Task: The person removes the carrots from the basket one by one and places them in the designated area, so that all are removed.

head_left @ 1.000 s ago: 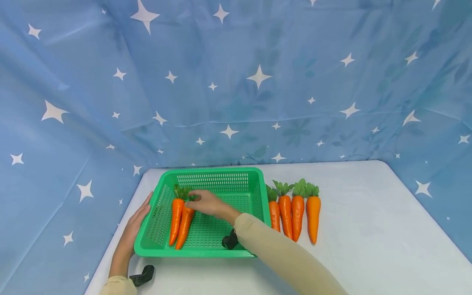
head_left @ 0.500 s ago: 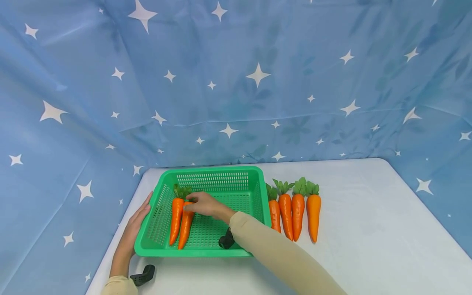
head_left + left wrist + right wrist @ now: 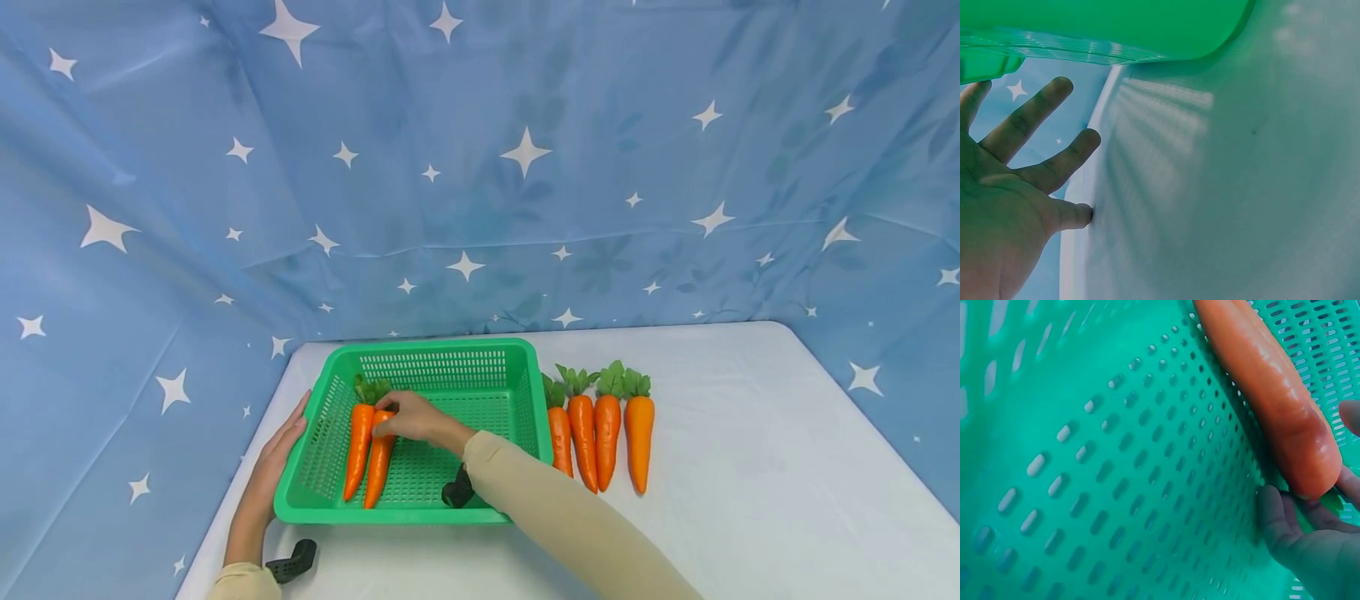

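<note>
A green slotted basket holds two orange carrots with leafy green tops. My right hand reaches inside, its curled fingers around the top end of the inner carrot. In the right wrist view, fingers of that hand bend about the thick end of this carrot. Close along its left lies the other carrot, roughly parallel. Outside, my left hand rests at the basket's left side. The left wrist view shows this hand with fingers spread beneath the overhanging rim.
Several more carrots lie in a row just right of the basket, leaves pointing to the back. Everything stands on a white table. A blue curtain with white stars hangs behind and beside it.
The inner carrot's tip has swung slightly right, so it lies straighter. My right hand has shifted slightly with it. My left hand has stayed at the basket's side.
</note>
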Available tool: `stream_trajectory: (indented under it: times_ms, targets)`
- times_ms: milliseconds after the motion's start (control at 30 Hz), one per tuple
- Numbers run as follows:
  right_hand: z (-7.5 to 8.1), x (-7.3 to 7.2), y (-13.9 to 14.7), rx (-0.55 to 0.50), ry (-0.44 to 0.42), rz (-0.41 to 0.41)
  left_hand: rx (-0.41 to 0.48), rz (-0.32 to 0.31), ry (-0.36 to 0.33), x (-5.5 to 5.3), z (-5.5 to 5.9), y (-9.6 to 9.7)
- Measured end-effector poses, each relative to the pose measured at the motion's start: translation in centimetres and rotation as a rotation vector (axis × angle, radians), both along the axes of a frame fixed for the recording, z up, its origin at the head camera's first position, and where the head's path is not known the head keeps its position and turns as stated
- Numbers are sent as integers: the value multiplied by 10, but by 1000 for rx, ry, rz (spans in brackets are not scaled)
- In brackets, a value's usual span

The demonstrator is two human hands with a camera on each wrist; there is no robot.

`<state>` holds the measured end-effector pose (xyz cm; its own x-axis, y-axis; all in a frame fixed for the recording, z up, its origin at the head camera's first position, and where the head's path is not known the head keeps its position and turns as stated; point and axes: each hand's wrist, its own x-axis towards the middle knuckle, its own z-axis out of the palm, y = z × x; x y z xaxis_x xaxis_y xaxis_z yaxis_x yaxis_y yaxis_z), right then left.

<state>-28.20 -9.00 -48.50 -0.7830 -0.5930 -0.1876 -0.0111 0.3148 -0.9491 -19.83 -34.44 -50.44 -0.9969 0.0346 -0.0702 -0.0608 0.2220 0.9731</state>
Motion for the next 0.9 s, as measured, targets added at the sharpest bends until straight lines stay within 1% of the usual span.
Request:
stream_trajectory:
  times_ms: [233, 533, 633, 733, 900]
  targets:
    - [0, -1, -1, -46, -13, -10, 4, 3, 1, 0, -1, 0]
    - [0, -2, -1, -100, -45, -44, 4, -7, 27, 1, -2, -1]
    - [2, -2, 0, -114, -59, -45, 3, -10, 26, 1, -3, -1]
    - [5, -2, 1, -137, -82, -64, 5, -9, 18, 1, -3, -1]
    - [16, -4, 5, -197, -113, -100, -4, 6, 11, 1, -2, -1]
